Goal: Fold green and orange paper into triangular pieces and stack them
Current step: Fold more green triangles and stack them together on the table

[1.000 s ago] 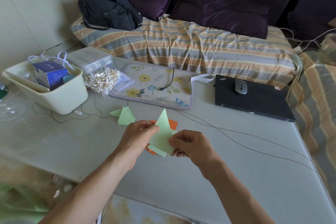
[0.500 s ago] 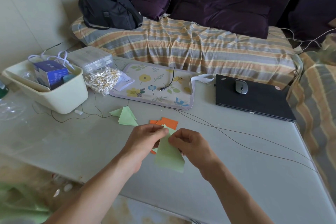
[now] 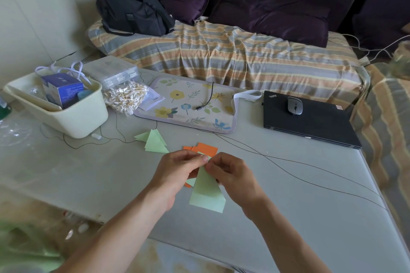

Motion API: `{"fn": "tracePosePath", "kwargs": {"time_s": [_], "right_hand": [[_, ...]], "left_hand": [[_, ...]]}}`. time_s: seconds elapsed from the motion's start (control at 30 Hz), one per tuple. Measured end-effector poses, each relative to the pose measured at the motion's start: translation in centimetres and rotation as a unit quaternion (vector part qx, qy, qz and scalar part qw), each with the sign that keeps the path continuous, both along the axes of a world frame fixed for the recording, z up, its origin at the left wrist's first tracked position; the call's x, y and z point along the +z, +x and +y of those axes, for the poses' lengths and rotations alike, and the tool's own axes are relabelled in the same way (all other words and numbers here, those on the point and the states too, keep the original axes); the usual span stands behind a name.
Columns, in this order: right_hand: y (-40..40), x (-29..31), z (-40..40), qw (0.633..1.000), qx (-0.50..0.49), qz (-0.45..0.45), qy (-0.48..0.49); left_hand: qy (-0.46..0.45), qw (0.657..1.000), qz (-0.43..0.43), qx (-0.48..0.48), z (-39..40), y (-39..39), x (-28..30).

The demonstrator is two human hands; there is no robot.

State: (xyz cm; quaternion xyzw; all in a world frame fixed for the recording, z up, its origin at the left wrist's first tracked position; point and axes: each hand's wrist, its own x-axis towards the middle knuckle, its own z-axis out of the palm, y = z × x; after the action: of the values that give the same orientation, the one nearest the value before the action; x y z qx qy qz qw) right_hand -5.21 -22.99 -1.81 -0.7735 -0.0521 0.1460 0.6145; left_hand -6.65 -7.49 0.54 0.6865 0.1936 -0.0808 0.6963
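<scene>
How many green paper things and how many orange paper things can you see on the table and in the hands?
Green: 3, the piece held in both hands, a scrap under it, and the folded triangles, which overlap, so they may be more than one.
Orange: 1 pile of sheets, too overlapped to count singly.
Total: 4 paper things.

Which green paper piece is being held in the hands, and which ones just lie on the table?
The green piece pinched at its top by the left hand and right hand. The folded green triangles lie untouched farther left.
</scene>
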Motion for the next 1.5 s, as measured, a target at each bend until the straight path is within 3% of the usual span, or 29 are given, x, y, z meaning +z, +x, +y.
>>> {"fn": "tracePosePath", "kwargs": {"time_s": [0.33, 0.57, 0.77, 1.0, 1.5], "right_hand": [[-0.3, 0.1, 0.2, 1.0, 0.003, 0.005, 0.013], [-0.2, 0.2, 0.2, 0.999, -0.011, 0.018, -0.029], [-0.1, 0.1, 0.0, 0.998, -0.039, 0.009, -0.042], [0.0, 0.1, 0.0, 0.998, -0.042, 0.034, -0.041], [0.6, 0.0, -0.5, 0.997, -0.062, 0.036, -0.043]], "left_hand": [[-0.007, 1.0, 0.013, -0.017, 0.2, 0.1, -0.2], [-0.008, 0.999, -0.002, 0.034, 0.7, 0.3, -0.7], [0.019, 0.999, 0.014, -0.049, 0.3, -0.1, -0.8], [0.022, 0.999, 0.011, 0.022, 0.7, 0.3, -0.9], [0.027, 0.996, 0.016, 0.082, 1.4, 1.1, -1.4]]}}
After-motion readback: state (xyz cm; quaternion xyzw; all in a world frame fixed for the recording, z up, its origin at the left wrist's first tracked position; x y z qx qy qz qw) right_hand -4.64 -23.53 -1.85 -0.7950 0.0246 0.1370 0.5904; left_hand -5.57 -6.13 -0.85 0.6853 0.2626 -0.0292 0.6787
